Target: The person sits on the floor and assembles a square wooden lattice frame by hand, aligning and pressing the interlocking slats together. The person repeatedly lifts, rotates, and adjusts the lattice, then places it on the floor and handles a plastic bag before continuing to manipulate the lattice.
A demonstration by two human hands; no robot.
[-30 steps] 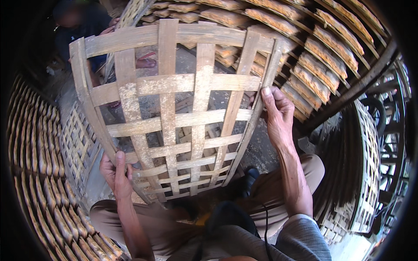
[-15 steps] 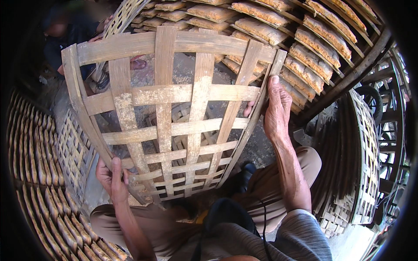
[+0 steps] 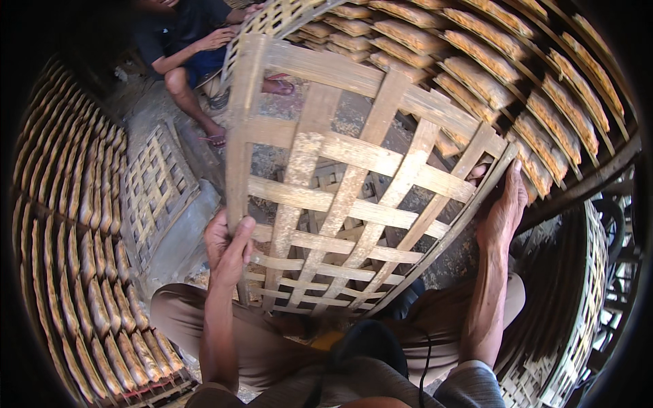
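Note:
I hold a woven bamboo lattice tray (image 3: 343, 160) up in front of me, tilted to the right. My left hand (image 3: 226, 249) grips its left frame strip near the lower corner, thumb over the front. On the right edge, my right hand (image 3: 505, 211) clasps the frame, fingers wrapped behind it. The tray's slats are bare, and the ground shows through the gaps.
Racks of trays filled with flat brown pieces curve along the left (image 3: 75, 272) and the upper right (image 3: 517, 75). Another lattice tray (image 3: 155, 190) lies on the ground at left. A seated person (image 3: 190, 54) is at the top left. Stacked trays (image 3: 564, 326) stand at right.
The tray has swung to the right and tipped, its top-left corner now nearer the centre. My left hand slid up along the left frame strip. The view turned, bringing the seated person into sight.

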